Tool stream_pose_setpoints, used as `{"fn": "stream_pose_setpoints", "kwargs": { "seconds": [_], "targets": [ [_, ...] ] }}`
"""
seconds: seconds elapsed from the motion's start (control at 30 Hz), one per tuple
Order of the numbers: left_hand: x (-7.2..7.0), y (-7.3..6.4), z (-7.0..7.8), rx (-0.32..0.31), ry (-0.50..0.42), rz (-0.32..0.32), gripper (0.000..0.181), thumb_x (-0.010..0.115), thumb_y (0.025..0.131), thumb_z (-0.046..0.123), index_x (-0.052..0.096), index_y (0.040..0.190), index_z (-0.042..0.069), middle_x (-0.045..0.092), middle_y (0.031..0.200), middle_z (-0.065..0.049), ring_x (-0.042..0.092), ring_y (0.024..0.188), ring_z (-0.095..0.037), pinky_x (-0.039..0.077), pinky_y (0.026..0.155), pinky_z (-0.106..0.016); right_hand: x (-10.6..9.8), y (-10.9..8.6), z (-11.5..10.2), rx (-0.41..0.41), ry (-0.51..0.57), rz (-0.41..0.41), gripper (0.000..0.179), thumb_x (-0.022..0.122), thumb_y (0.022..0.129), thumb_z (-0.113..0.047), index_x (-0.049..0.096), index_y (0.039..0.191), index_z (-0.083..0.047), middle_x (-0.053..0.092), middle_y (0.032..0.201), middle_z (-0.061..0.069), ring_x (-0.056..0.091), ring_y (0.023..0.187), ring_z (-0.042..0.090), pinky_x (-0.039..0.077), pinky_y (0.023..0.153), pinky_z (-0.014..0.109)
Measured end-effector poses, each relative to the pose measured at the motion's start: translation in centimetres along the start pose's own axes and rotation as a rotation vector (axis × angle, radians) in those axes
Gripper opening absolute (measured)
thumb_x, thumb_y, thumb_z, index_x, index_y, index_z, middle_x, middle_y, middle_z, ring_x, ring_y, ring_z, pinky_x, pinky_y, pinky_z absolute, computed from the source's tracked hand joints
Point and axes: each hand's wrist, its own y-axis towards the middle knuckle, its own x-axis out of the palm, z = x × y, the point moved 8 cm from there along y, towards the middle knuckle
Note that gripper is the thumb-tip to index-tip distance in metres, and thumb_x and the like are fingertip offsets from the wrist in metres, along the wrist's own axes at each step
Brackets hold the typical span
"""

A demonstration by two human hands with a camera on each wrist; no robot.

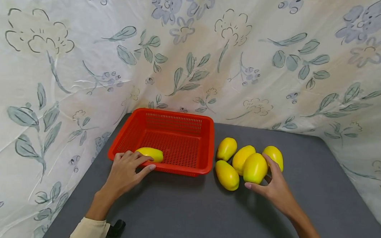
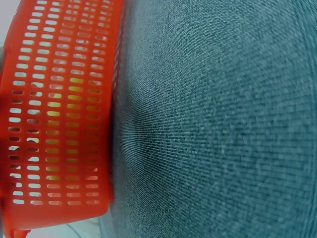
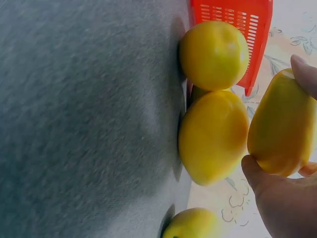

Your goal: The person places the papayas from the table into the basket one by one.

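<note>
Held mango (image 1: 255, 168): right of center in the head view, yellow with a greenish end, raised off the table. Right hand (image 1: 278, 192) holds it, fingers on the far side, thumb at the near end; grip is as wide as the fruit. Right wrist view shows the same, mango at the right edge, clear of the table surface.

Around it, four loose mangoes on the table: upper one (image 1: 226, 149), lower one (image 1: 227, 175), middle one (image 1: 243, 160) partly behind the held one, right one (image 1: 273, 158) behind the fingers.

Left of that group, center of frame: red basket (image 1: 175, 169), slotted walls, perforated floor. One mango inside (image 1: 153, 154), at the front left, next to the front wall. Left hand (image 1: 126, 173) holds the basket's front rim near its left corner, fingers over the edge, thumb outside; narrow grip, how firm I can't tell. Left wrist view: yellow shows through the slots.

Further out: dark gray table (image 1: 185, 212), cream sleeves (image 1: 89, 230) at the bottom edge, floral sheet (image 1: 187, 61) across the top and both sides.
</note>
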Motion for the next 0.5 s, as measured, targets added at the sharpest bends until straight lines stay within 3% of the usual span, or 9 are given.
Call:
{"fn": "stream_pose_setpoints", "kwargs": {
  "seconds": [0.4,0.5],
  "targets": [
    [0.0,0.0,-0.2,0.003,0.003,-0.006,0.038,0.075,0.093,0.048,0.079,0.120,0.021,0.072,0.113,-0.006,0.060,0.099,-0.027,0.036,0.087,-0.050,1.3,0.5,-1.7,-0.019,0.007,0.020,0.118,0.089,0.088,-0.025,0.006,0.172,-0.019,0.020,0.173,0.014,0.036,0.149,0.036,0.035,0.116,0.066],
    [0.0,0.0,-0.3,0.000,0.001,-0.009,0.038,0.075,0.094,0.048,0.079,0.120,0.021,0.073,0.113,-0.006,0.060,0.100,-0.027,0.035,0.087,-0.050,1.6,0.7,-2.0,-0.013,0.016,0.021,0.118,0.089,0.088,-0.027,0.006,0.172,-0.020,0.020,0.172,0.014,0.036,0.149,0.034,0.037,0.117,0.059]
  ]
}}
